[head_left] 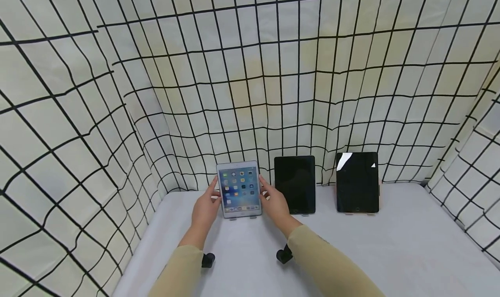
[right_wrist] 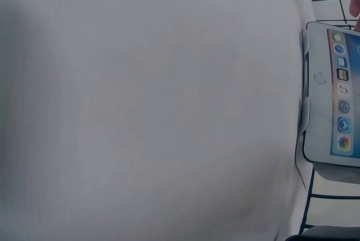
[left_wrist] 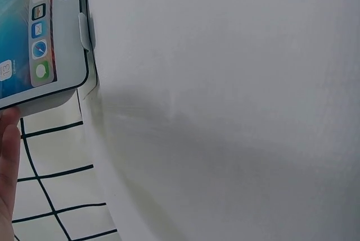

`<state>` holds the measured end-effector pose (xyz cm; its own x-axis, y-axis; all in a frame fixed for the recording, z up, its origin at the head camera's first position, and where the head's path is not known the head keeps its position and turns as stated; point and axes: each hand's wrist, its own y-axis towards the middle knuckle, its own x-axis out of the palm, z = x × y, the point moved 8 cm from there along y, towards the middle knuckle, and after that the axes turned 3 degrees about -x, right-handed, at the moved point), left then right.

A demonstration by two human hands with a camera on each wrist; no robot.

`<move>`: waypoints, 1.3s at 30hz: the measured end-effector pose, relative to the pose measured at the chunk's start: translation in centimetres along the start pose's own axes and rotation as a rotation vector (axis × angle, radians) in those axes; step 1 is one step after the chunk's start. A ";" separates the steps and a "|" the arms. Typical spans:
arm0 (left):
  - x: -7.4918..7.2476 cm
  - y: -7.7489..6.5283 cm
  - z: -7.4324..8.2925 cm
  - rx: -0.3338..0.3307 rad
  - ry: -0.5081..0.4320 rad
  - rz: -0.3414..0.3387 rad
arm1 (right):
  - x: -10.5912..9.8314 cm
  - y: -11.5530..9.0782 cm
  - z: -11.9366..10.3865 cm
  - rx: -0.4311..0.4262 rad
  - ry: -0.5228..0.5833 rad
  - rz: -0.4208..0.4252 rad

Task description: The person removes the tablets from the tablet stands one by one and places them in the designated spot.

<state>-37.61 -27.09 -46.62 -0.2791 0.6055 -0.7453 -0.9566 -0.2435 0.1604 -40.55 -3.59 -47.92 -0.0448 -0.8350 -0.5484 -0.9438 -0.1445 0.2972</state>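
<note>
A white tablet (head_left: 240, 188), its screen lit with app icons, leans upright on a small stand at the back of the white table. The left hand (head_left: 205, 208) holds its left edge, index finger up the side and thumb lower down. On the opposite edge the right hand (head_left: 275, 203) grips with thumb and fingers. Fingers (left_wrist: 8, 151) of the left hand meet the tablet's side in the left wrist view. In the right wrist view the tablet's lower end (right_wrist: 319, 112) rests in two stand clips; the right hand is out of that frame.
Two dark-screened tablets stand to the right, a near black tablet (head_left: 294, 185) close to the right hand and a farther black tablet (head_left: 357, 182) with glare. Behind the white table (head_left: 410, 232) rises a white cloth wall with a black grid (head_left: 289, 84). Black wrist mounts (head_left: 284, 255) show near the sleeves.
</note>
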 end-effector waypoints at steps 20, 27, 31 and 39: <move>-1.1 -1.4 0.0 -0.022 -0.145 -0.068 | -0.5 -0.7 -1.1 -0.066 0.130 -0.073; -1.0 -2.5 0.5 -0.037 -0.199 -0.094 | -1.1 -1.2 -1.0 -0.085 0.188 -0.090; -1.1 -3.1 0.6 -0.055 -0.228 -0.092 | -1.5 -1.6 -0.9 -0.076 0.207 -0.113; -1.0 -4.0 0.9 -0.030 -0.220 -0.089 | -2.2 -2.8 -0.7 -0.032 0.244 -0.138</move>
<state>-33.62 -26.00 -45.95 -0.2086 0.7753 -0.5962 -0.9762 -0.2023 0.0785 -37.59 -1.72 -47.00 0.1672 -0.9087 -0.3826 -0.9245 -0.2793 0.2594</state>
